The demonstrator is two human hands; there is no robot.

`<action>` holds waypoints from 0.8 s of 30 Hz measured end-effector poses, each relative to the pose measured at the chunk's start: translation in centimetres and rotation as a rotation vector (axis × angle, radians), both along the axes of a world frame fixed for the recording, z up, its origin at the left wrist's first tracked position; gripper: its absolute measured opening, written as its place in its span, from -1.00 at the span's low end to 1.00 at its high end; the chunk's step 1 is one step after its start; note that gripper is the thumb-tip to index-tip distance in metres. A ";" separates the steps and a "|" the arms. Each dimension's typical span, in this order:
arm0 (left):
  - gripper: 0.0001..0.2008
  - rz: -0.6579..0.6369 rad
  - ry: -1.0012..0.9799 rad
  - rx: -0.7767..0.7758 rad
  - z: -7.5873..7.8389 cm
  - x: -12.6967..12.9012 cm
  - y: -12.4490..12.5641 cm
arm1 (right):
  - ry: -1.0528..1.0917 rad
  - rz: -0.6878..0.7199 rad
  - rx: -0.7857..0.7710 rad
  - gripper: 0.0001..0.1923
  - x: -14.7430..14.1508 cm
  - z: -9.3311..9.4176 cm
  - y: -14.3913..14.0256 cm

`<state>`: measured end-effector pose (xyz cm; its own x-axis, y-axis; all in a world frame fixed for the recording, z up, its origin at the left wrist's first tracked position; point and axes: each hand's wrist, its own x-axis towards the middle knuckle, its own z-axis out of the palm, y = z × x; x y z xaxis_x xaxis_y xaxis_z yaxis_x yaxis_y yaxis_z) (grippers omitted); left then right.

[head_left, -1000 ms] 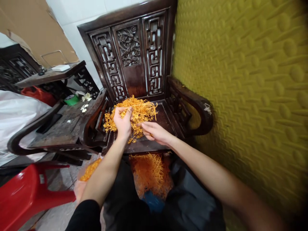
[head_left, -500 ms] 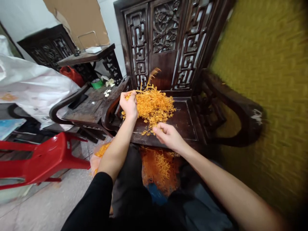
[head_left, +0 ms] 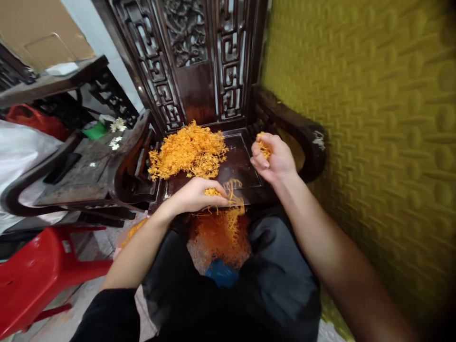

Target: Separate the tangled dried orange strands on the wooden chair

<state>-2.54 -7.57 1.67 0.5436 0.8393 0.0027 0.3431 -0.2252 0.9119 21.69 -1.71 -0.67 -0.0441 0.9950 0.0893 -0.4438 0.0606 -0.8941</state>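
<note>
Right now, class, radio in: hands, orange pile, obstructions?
Left hand at orange stems, grip unclear. Right hand curled around orange bits. Orange pile on seat. Nothing between hands and pile.

The flower pile [head_left: 190, 149] sits on the chair [head_left: 245, 164], on the left part of its seat. Count the clock from the pile. The chair's back [head_left: 197, 92] is at 12 o'clock. The right hand [head_left: 281, 157], with flowers in it, is at 3 o'clock, and past it is a mat [head_left: 366, 95]. The left hand [head_left: 194, 194], with stems [head_left: 235, 204] in it, is at 6. More stems [head_left: 213, 235] lie lower down at 5, between the legs [head_left: 281, 266]. At 9 is another chair [head_left: 89, 164] with tape [head_left: 95, 129] on it. A plastic chair [head_left: 35, 270] is at 8.
</note>
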 end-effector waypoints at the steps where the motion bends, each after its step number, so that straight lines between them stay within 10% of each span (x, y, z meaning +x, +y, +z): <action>1: -0.91 -0.001 0.005 0.000 -0.1 0.2 -0.1 | -0.012 0.015 0.004 -0.67 -0.3 0.0 -0.2; 8: -0.62 0.401 -0.343 -0.128 -0.3 1.2 1.6 | -0.024 0.069 0.040 -0.74 -3.7 0.7 -1.9; 15: -0.61 0.492 -0.820 -0.364 -0.7 2.5 3.4 | -0.107 0.120 0.119 -0.79 -5.3 0.7 -2.9; 24: -0.56 0.677 -1.129 -0.625 -0.7 5.8 3.1 | -0.654 -0.126 0.878 -0.81 -8.7 0.4 -2.0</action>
<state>3.26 -4.49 0.93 0.0077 0.9531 -0.3026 -0.7305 0.2120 0.6491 13.01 -3.70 -0.31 -0.2436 0.5974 0.7640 0.1537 0.8016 -0.5778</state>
